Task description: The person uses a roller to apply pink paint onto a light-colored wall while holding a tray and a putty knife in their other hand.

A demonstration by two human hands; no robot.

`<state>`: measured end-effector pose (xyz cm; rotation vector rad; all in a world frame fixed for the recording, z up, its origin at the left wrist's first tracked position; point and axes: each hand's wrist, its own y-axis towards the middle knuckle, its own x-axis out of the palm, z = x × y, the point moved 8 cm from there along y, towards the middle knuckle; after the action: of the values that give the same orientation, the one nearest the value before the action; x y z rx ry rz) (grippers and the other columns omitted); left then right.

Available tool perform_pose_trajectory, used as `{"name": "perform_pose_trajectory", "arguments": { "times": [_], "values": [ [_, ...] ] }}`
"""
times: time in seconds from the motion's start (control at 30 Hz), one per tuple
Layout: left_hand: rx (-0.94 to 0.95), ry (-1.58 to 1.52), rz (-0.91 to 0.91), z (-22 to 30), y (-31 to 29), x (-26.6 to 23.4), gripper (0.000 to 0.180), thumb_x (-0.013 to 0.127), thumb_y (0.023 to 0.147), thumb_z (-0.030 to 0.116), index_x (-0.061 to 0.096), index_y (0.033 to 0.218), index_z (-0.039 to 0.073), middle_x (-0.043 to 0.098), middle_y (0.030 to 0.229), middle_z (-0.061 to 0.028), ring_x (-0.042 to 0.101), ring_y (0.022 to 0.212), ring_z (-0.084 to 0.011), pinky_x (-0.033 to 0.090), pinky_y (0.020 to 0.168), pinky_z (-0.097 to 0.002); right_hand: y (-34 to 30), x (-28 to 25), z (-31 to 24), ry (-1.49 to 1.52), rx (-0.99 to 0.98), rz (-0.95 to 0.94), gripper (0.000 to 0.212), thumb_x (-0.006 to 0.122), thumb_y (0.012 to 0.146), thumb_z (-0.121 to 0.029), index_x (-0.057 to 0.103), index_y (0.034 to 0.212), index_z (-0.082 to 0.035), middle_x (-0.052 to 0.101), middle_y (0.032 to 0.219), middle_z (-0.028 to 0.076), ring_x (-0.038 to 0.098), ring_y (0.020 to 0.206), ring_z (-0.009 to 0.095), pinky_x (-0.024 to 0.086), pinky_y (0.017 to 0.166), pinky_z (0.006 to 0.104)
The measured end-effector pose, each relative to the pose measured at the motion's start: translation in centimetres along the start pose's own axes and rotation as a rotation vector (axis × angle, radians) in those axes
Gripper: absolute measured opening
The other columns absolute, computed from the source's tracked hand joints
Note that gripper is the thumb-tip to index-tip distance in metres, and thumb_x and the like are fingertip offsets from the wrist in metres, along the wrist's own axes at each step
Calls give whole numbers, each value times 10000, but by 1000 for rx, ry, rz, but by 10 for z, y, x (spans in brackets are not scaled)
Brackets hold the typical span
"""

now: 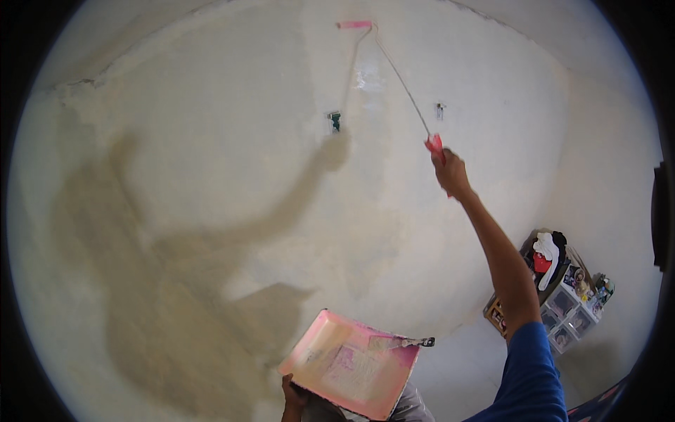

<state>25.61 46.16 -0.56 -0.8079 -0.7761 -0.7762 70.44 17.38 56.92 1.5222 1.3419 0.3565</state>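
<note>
A long-handled paint roller is held out high in front of me, with my right hand (452,174) wrapped around its red handle (434,145). Its pink roller sleeve (355,24) is up at the pale wall (246,126); a wet, shiny patch shows just below it. Low down, my left hand (291,395) grips the left edge of a pink paint tray (383,394), its fingers partly hidden beneath the tray. Pale paint coats the tray's inside. Across its far right corner lies a paint-smeared brush (401,343), its dark handle end jutting past the rim.
Two open electrical boxes are set in the wall, one dark green (334,122) and one smaller (440,111). At right stands a clear-fronted drawer unit (566,318) with small items on top, beside piled clothes (545,254). My shadow falls across the wall's left side.
</note>
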Motion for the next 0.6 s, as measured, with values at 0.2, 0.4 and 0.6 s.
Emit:
{"name": "perform_pose_trajectory", "arguments": {
  "times": [0.2,0.4,0.6],
  "values": [
    [2,-33,-12,-2,5,5,559,513,782,368,527,1191,-12,606,1135,-158,572,1051,-320,448,937,-440,-125,20,49,-49,113,-52,266,549,904,-219,532,1020,20,597,759,297,589,742,486,476,593,508],
    [10,14,-42,5,-3,16,601,533,763,412,513,1215,16,583,1147,-145,544,1072,-317,433,946,-439,-234,21,73,-29,299,-156,286,552,903,-194,522,1079,30,603,774,298,599,747,479,478,601,499],
    [9,6,-5,1,-1,16,611,529,764,409,506,1227,12,570,1175,-149,535,1089,-324,417,969,-457,-251,3,90,63,311,-75,258,540,908,-175,541,1069,26,597,754,271,604,691,441,469,597,457]
  ]
}}
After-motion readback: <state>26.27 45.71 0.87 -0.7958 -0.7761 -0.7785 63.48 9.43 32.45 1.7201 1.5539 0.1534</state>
